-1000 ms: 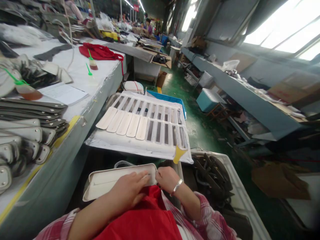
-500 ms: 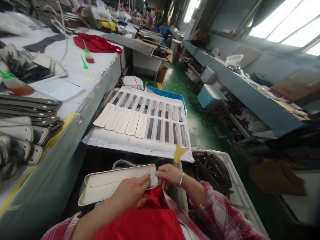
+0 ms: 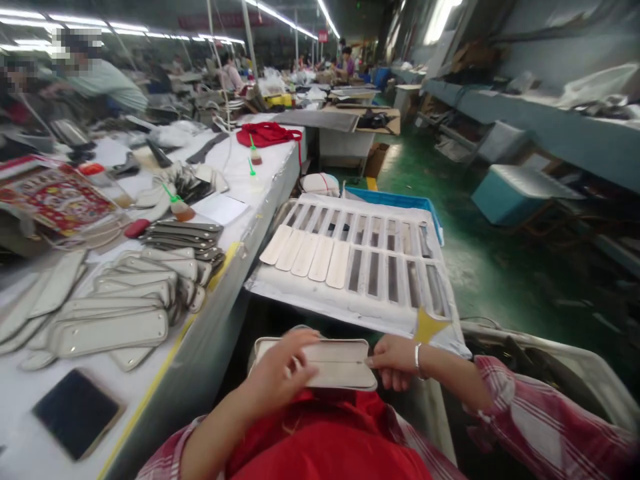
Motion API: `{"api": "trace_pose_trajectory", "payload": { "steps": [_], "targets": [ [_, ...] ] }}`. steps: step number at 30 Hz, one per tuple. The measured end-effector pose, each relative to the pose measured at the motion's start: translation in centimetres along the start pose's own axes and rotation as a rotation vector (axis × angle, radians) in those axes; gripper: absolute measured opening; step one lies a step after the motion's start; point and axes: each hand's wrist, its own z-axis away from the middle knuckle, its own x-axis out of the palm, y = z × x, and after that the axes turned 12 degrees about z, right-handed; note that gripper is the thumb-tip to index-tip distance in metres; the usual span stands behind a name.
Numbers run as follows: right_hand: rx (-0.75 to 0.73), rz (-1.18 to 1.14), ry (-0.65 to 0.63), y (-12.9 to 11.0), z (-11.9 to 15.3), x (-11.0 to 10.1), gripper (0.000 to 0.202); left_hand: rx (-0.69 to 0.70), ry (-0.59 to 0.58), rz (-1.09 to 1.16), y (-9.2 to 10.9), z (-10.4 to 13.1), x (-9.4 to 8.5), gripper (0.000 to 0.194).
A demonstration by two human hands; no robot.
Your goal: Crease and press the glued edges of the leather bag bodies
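Note:
A long cream panel [image 3: 337,365] with rounded corners and a thin line along its middle lies across my lap, over the red apron. My right hand [image 3: 394,361], a bracelet at its wrist, pinches the panel's right end between thumb and fingers. Over the left part of the panel is my left hand [image 3: 283,373], its fingers apart and slightly blurred. Whether its fingertips touch the surface I cannot tell. Beyond my hands, several similar cream panels [image 3: 306,257] lie side by side on a white slotted rack [image 3: 295,293].
On the left, a white-topped table [image 3: 273,173] carries stacked cream pieces [image 3: 115,330], dark grey pieces [image 3: 183,237], a green-tipped bottle [image 3: 181,210] and a dark square pad [image 3: 77,410]. A pale crate [image 3: 590,367] of dark pieces stands at right. A co-worker [image 3: 100,80] bends at far left.
My view has swung left, showing more of the table. My left hand has shifted from the panel's right end toward its left part, fingers spreading. My right hand stays at the right end.

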Motion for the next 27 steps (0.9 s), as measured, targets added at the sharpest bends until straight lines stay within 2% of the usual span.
{"api": "trace_pose_trajectory", "payload": {
  "steps": [1, 2, 3, 5, 8, 11, 14, 16, 20, 23, 25, 26, 27],
  "targets": [
    [-0.006, 0.028, -0.008, 0.0, 0.0, -0.1, 0.041, -0.116, 0.231, 0.088, -0.9, 1.3, -1.8, 0.03],
    [-0.01, 0.052, -0.014, -0.1, 0.0, -0.2, 0.043, -0.232, 0.361, 0.175, -2.0, 2.6, -3.3, 0.027],
    [-0.01, 0.071, -0.016, -0.1, 0.0, -0.3, 0.044, -0.338, 0.382, 0.277, -3.1, 3.8, -4.5, 0.028],
    [-0.003, 0.099, -0.012, -0.3, 0.3, -0.4, 0.045, -0.488, 0.317, 0.463, -5.5, 5.4, -5.8, 0.032],
    [-0.002, 0.144, 0.031, -0.6, 0.5, -0.4, 0.045, -0.596, 0.152, 0.686, -7.9, 5.7, -5.7, 0.037],
    [-0.026, 0.162, 0.049, -0.4, 0.2, -0.4, 0.044, -0.667, 0.063, 0.777, -8.4, 4.6, -5.5, 0.04],
    [-0.043, 0.106, 0.043, 0.2, -0.1, -0.4, 0.043, -0.736, -0.041, 0.726, -7.6, 3.2, -6.1, 0.037],
    [-0.043, 0.051, 0.084, 0.4, -0.1, -0.4, 0.042, -0.75, -0.09, 0.661, -7.0, 2.4, -6.4, 0.036],
    [-0.043, -0.062, 0.172, 0.2, 0.1, 0.1, 0.034, -0.719, -0.104, 0.548, -6.4, 1.9, -6.5, 0.041],
    [-0.054, -0.024, 0.119, 0.2, 0.1, 0.1, 0.033, -0.684, -0.204, 0.352, -6.6, 1.9, -7.2, 0.043],
    [-0.105, 0.096, 0.123, 0.5, 0.3, -0.3, 0.034, -0.565, -0.247, 0.11, -6.3, 1.2, -7.6, 0.04],
    [-0.154, 0.161, 0.204, 0.7, 0.5, -0.5, 0.033, -0.476, -0.232, -0.006, -5.9, 0.6, -7.5, 0.037],
    [-0.222, 0.216, 0.338, 0.9, 0.8, -0.6, 0.031, -0.378, -0.199, -0.096, -5.2, -0.1, -7.2, 0.035]
  ]
}}
